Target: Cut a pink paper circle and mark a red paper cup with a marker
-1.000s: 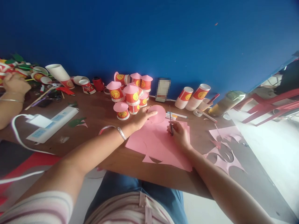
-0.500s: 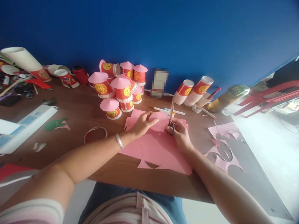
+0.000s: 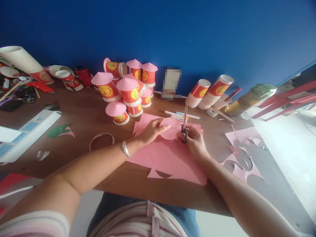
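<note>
Between thumb and fingers, my left hand (image 3: pixel 153 130) pinches the left side of a round pink paper disc (image 3: pixel 171 129). My right hand (image 3: pixel 196 141) is closed around the black handles of a pair of scissors (image 3: pixel 185 121), whose blades point away from me toward the wall. The scissors are at the disc's right edge; whether they touch it I cannot tell. Under both hands lie pink paper sheets (image 3: pixel 170 161), with a curved outline and a cut-out gap near the front edge.
Red paper cups with pink cone tops (image 3: pixel 128 89) stand clustered at back left. Stacked cups (image 3: pixel 197 93), markers (image 3: pixel 182 116), a tape roll (image 3: pixel 212 112) and a bottle (image 3: pixel 249 98) are behind on the right. Pink scraps (image 3: pixel 243 164) lie right; a power strip (image 3: pixel 29 135) lies left.
The camera view has shifted slightly, so the desk items at right appear farther right. The disc faces me a little more fully. Both hands keep their holds.
</note>
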A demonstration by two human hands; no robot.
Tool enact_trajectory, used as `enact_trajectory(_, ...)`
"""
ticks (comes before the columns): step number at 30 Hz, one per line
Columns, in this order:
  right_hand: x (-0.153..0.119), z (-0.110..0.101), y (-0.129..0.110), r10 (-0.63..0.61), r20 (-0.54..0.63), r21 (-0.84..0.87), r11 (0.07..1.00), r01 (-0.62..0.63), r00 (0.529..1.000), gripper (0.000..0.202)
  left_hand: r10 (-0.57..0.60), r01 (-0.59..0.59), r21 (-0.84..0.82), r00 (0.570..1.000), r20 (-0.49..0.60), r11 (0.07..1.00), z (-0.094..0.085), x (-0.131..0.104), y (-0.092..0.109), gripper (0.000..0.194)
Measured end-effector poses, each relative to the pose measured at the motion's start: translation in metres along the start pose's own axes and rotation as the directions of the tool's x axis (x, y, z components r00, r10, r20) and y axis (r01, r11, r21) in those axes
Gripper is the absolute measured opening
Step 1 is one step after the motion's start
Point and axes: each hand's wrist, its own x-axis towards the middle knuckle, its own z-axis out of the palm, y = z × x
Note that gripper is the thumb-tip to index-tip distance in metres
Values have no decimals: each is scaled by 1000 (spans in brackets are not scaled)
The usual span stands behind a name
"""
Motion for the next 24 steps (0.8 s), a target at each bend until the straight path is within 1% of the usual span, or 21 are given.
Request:
enact_trajectory(2,0,2,-2,-2,1,-7,1000,2,1000,53,-23,23,-2,999,29,1000,0,-1,1,39)
enact_trajectory(5,-1,3,-3,-8,1,-6,1000,8,1000,54,-59,59,-10,998,26,998,0,-1,1,40)
enact_trajectory(7,-1,2,-3,-17,-2,-16,1000,17,1000,54,-56,57,-25,998,34,998,-1,-1,0,40)
enact_trajectory(11,-1,1,-1,-38,3,-55,998,38,999,54,-31,31,-13,999,25,999,-1,-1,-3,39)
enact_trajectory(15,-1,1,0,-44,6,-75,996,44,999,55,12,-13,53,1000,20,998,-1,0,-6,33)
enact_trajectory(16,-2,1,-1,-43,-5,-75,996,43,999,55,42,-42,95,999,0,995,-2,0,-7,30)
enact_trajectory(17,-2,1,-1,-43,-22,-72,997,42,999,54,102,-96,152,994,-35,984,-4,1,-8,26)
enact_trajectory(18,-3,0,-2,-44,-42,-68,997,41,998,53,196,-176,224,978,-68,959,-5,1,-10,20)
enact_trajectory(19,-3,0,-3,-45,-58,-63,997,41,997,51,314,-273,310,945,-91,911,-7,2,-11,13)
enact_trajectory(20,-4,-1,-4,-44,-65,-54,998,40,997,50,454,-389,393,887,-85,833,-10,3,-12,6)
enact_trajectory(21,-4,-1,-5,-40,-63,-41,998,37,997,50,566,-485,470,824,-38,737,-12,3,-13,7)
enact_trajectory(22,-5,-1,-6,-33,-55,-24,999,32,998,50,650,-557,531,760,15,639,-14,3,-14,15)
enact_trajectory(23,-5,-1,-8,-21,-44,-4,1000,21,999,51,707,-606,573,705,65,552,-15,3,-15,21)
enact_trajectory(24,-6,0,-9,-5,-34,19,1000,5,999,51,741,-637,600,663,106,484,-16,3,-15,26)
